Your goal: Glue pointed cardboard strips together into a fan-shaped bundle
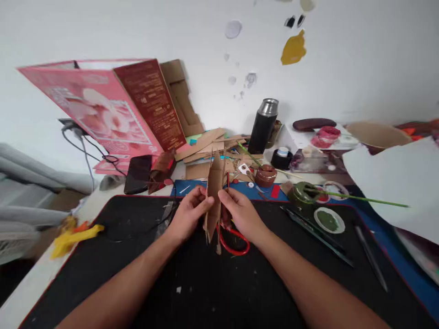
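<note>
The left hand (190, 210) and the right hand (242, 212) met in front of the person, both gripping a folded cardboard piece (216, 180) between thumb and fingers, one hand at each side of it. The piece stood on end, long and narrow, pointed at its upper tip, with its thin side walls seen nearly edge-on, above a black mat (206, 292) on the tabletop (37, 281). Just below the right hand, the red handle loop of a pair of scissors (236, 252) showed, the rest being partly hidden by the hand and the cardboard

Behind the hands lay a heap of cardboard scraps (202, 144), and near it a black flask (262, 130) with a silver top stood close to the wall. A jar of brown paint (265, 177) and a jar of green paint (302, 195) were on the right, each with a thin green stick resting in it, and a white lid (341, 225) smeared with green sat just beside the second jar. On the left, a pink box (99, 114) stood behind a dark phone (139, 173), while a yellow object (75, 238) lay near the mat's left edge
</note>
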`<state>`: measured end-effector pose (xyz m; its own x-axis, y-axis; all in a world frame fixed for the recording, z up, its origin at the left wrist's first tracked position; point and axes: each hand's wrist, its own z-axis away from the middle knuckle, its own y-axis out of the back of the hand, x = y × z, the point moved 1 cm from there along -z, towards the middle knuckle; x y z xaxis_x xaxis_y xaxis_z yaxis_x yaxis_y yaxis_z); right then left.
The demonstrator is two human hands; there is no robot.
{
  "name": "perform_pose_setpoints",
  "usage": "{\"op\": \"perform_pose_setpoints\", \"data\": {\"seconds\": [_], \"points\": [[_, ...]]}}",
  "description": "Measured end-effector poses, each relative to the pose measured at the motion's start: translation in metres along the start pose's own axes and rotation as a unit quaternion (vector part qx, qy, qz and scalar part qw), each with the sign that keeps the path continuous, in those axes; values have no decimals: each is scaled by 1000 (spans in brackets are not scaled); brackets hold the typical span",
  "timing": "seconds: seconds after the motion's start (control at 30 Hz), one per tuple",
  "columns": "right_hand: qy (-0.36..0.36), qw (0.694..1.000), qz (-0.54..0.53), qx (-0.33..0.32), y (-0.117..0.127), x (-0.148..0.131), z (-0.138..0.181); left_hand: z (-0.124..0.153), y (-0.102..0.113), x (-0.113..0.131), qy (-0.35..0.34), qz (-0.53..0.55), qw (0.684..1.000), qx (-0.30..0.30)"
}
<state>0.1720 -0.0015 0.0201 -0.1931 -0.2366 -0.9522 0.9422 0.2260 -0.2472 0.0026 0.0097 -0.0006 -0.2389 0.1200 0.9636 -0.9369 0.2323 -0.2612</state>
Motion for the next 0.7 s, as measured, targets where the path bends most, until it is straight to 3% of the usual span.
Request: {"op": "perform_pose_setpoints", "data": {"seconds": [0.13, 0.37, 0.7], "points": [[-1, 1000, -1, -3, 0, 3, -3, 1, -1, -1, 10, -2, 1000, 0], [9, 1000, -15, -17, 1, 6, -4, -2, -8, 5, 13, 57, 997, 54], [18, 1000, -11, -16, 2, 9, -6, -2, -12, 8, 12, 69, 996, 46]]}}
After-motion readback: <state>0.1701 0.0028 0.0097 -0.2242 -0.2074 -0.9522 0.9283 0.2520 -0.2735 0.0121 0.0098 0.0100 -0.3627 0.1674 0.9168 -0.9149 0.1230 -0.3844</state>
